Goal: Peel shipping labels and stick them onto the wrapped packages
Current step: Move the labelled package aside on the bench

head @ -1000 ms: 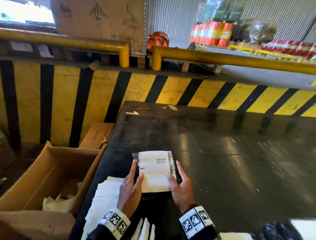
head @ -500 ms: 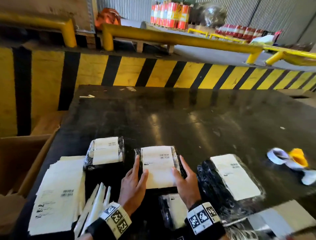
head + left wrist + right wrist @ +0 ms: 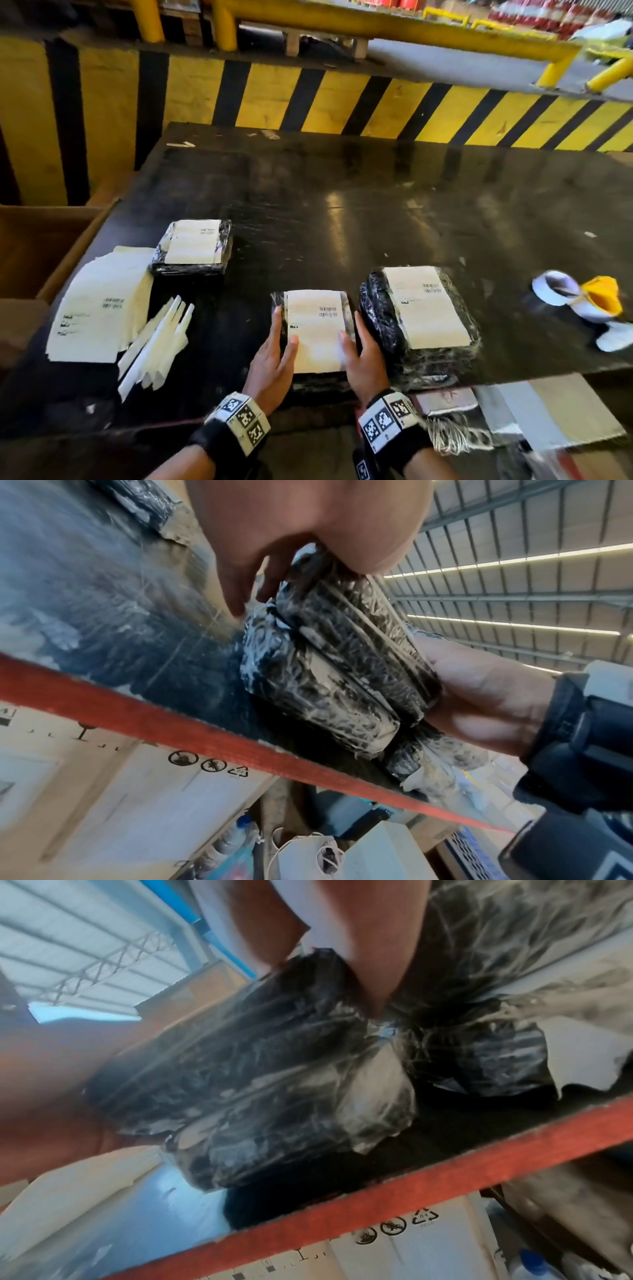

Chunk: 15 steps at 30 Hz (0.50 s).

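A black plastic-wrapped package (image 3: 279,303) with a white shipping label (image 3: 317,329) on top lies near the front edge of the black table (image 3: 342,205). My left hand (image 3: 274,353) grips its left side, thumb on the label. My right hand (image 3: 363,356) grips its right side the same way. The left wrist view shows the package (image 3: 342,669) clasped between the left hand (image 3: 274,534) and the right hand (image 3: 479,685). It is blurred (image 3: 257,1083) under the right hand (image 3: 359,947) in the right wrist view.
A larger labelled package (image 3: 428,308) touches my right hand's outer side. Another labelled package (image 3: 193,243) sits at back left, beside a stack of labels (image 3: 99,308) and white peeled strips (image 3: 157,342). Tape rolls (image 3: 582,301) lie far right. A cardboard box (image 3: 41,246) stands left of the table.
Both hands have shifted the package to the right, away from the label stack and up against the larger package. The head view has swung right and downward.
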{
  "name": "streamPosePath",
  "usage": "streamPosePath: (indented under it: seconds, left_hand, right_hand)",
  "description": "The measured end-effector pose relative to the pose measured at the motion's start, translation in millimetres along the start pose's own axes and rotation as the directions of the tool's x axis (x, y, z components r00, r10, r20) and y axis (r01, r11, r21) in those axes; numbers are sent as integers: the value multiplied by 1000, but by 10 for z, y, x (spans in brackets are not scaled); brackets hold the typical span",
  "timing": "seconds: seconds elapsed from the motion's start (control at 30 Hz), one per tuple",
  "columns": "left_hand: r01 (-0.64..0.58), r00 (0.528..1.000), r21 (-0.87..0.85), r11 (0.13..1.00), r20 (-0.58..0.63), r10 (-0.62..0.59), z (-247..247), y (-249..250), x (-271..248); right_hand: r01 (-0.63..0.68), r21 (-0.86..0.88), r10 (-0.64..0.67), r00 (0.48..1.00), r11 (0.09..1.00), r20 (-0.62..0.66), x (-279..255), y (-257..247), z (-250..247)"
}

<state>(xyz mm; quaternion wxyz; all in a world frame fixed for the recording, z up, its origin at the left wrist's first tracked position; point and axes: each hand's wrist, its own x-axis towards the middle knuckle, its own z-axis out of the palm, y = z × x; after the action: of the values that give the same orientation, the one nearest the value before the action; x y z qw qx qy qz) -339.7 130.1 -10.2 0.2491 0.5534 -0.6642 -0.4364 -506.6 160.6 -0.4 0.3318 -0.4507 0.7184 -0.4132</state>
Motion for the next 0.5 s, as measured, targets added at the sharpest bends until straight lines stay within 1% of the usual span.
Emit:
streamPosePath:
  seconds: [0.1,0.17,0.23,0.3,0.4,0.5]
  left_hand:
    - [-13,1000,-24,1000,-19,13,62,29,-2]
    - [0,999,-23,1000,-36,-1,90,43,16]
    - [-3,999,-29,1000,-51,1,117,35,31]
    - [4,998,-32,999,-58,-6,128,25,42]
    - [17,999,-38,999,-38,-19,116,16,55]
    - [10,999,-32,999,47,-8,26,-2,38]
  right_hand:
    - [39,-58,-38,999,998,19,36,11,-23]
    - [127,-154,-125,992,980,19,52,14,-35]
    - [254,-322,-246,967,912,68,46,26,-30]
    - [338,-435,-309,941,834,138,57,43,-24]
    - [362,-475,-325,932,802,160,73,29,-34]
    - [382,-494,-339,924,781,179,73,-54,-34]
